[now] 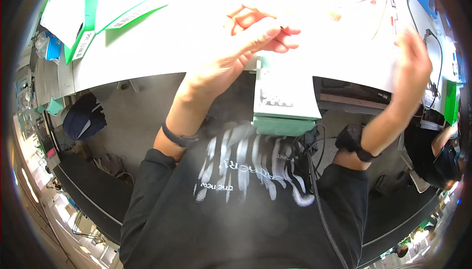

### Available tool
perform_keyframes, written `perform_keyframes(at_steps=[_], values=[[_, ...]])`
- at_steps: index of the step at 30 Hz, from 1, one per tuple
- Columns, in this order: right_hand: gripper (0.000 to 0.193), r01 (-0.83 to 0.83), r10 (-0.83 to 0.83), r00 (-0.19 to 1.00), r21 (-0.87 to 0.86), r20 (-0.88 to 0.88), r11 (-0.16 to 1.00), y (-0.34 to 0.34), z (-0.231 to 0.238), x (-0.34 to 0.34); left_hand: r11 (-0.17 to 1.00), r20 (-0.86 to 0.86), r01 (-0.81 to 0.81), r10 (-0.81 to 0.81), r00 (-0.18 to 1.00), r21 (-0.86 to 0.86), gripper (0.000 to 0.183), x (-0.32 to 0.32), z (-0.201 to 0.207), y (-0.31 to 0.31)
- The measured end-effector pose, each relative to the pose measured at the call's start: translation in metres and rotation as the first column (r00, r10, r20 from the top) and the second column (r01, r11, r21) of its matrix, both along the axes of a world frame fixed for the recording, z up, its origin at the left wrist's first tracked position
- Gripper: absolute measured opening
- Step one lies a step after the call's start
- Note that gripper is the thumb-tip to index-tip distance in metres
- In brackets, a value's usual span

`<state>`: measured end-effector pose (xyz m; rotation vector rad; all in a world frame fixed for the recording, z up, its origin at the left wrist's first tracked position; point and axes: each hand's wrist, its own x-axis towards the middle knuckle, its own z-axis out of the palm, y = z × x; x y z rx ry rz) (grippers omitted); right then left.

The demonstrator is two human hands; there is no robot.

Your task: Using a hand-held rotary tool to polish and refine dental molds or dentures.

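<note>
Open tabletop [351, 55] separates left hand [253, 35] from right hand [414, 61]; green box [284, 126] crosses edge [142, 75].

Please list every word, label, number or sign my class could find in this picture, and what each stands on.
I can't copy printed text, but it stands here:
Leftmost green holder: white label, dark characters.
Neighbouring green holder: second white label, dark characters.
Black shirt: pale lettering across the chest, partly distorted.
Pale green box: small dark marks inside, too washed out to identify as text.
</note>
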<state>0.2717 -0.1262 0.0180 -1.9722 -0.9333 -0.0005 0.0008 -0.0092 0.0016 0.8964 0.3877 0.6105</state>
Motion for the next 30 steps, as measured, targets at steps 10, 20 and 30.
perform_keyframes(at_steps=[10,20,30], values=[[0.076,0.356,-0.314,0.934,-0.513,0.169,0.781,-0.077,-0.038,0.17,0.998,-0.074,0.044,-0.04,0.996,0.051,0.017,0.006,-0.002,0.004],[0.076,0.417,-0.339,0.909,-0.509,0.243,0.753,-0.051,-0.043,0.162,0.999,-0.049,0.023,-0.022,0.999,0.023,0.02,0.007,-0.004,0.004],[0.038,-0.064,0.795,-0.236,0.826,-0.558,0.56,-0.002,-0.017,-0.012,0.999,-0.06,0.032,-0.03,0.998,0.028,0.023,0.009,-0.001,0.004]])
